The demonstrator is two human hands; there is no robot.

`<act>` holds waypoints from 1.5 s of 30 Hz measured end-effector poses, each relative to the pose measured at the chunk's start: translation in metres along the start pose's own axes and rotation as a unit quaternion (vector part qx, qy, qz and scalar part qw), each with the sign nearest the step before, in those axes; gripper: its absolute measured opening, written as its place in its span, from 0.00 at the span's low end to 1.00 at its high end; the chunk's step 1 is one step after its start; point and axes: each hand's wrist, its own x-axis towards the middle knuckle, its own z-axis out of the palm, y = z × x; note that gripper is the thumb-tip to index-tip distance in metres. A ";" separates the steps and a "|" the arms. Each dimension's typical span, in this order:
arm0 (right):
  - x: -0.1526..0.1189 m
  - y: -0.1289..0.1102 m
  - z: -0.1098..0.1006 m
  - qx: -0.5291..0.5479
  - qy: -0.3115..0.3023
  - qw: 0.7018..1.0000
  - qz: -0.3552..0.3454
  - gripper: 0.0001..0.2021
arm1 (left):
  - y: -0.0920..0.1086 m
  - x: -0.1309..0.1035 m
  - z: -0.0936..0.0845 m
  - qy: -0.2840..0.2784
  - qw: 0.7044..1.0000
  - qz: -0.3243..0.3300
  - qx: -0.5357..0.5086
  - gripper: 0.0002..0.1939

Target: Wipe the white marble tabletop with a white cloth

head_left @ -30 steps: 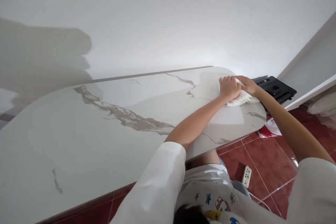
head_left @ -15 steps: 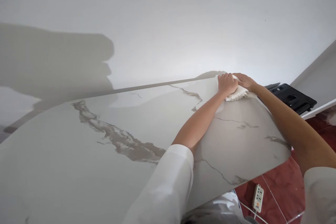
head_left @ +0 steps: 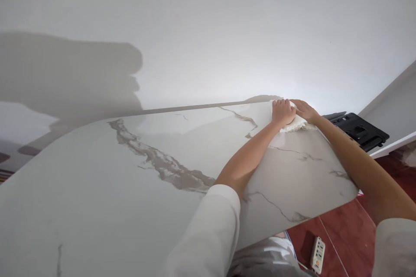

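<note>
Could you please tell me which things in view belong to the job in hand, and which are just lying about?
In the job:
White cloth, under the left hand and right hand
Marbled tabletop, beneath the cloth

Lying about:
Power strip, on the red floor
Black object, past the tabletop's right end; its kind is unclear

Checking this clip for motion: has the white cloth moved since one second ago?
Yes: against the thin vein in the marbled tabletop, the white cloth has shifted toward the wall.
</note>
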 end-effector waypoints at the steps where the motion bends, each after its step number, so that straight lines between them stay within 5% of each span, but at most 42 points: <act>1: -0.004 -0.005 0.000 0.000 0.003 1.000 -0.007 0.32 | 0.000 -0.006 -0.003 -0.003 1.000 0.002 -0.002 0.19; 11: -0.054 -0.077 0.006 0.009 0.029 0.999 -0.028 0.30 | -0.008 -0.084 -0.038 -0.011 0.999 0.023 0.020 0.18; 20: -0.081 -0.201 0.020 0.037 0.070 0.997 0.018 0.25 | -0.052 -0.174 -0.097 -0.036 0.998 0.032 0.051 0.19; 27: -0.070 -0.346 0.044 0.069 0.054 0.995 -0.057 0.22 | -0.131 -0.266 -0.172 -0.063 0.996 -0.018 0.067 0.24; 32: -0.060 -0.469 0.047 0.070 -0.055 0.992 -0.089 0.24 | -0.213 -0.349 -0.233 -0.072 0.991 -0.063 0.090 0.28; 37: -0.056 -0.580 0.063 0.122 -0.021 0.981 -0.147 0.27 | -0.289 -0.429 -0.294 -0.073 0.972 -0.136 0.179 0.28; 41: -0.052 -0.647 0.081 0.156 -0.013 0.977 -0.146 0.29 | -0.336 -0.463 -0.326 -0.067 0.954 -0.199 0.213 0.28; 45: -0.045 -0.686 0.089 0.137 -0.015 0.977 -0.160 0.34 | -0.371 -0.468 -0.335 -0.072 0.962 -0.204 0.170 0.27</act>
